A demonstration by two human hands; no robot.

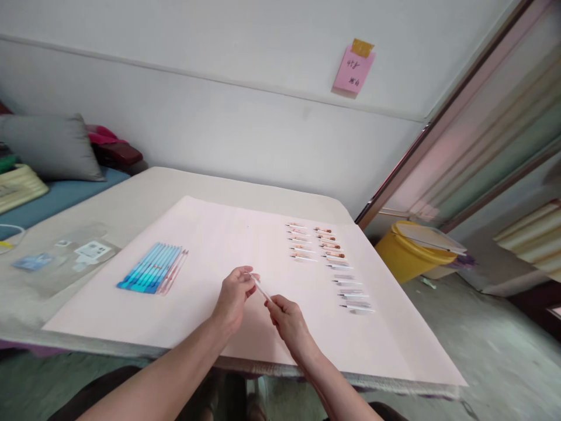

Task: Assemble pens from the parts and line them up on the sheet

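Note:
A slim whitish pen slants between my two hands above the white sheet. My left hand pinches its upper end, and my fingertips cover part of that end. Closed round the lower end is my right hand. Left of my hands lie several blue pens side by side, with a few pinkish, clear pens along their right edge. To the right, slim pens with dark tips are laid out in two columns, a shorter column and a longer one.
A clear plastic bag with labels lies on the table's left side. Beyond it are a grey cushion and a cream basket. A yellow bin stands on the floor at right. A pink note is taped to the wall.

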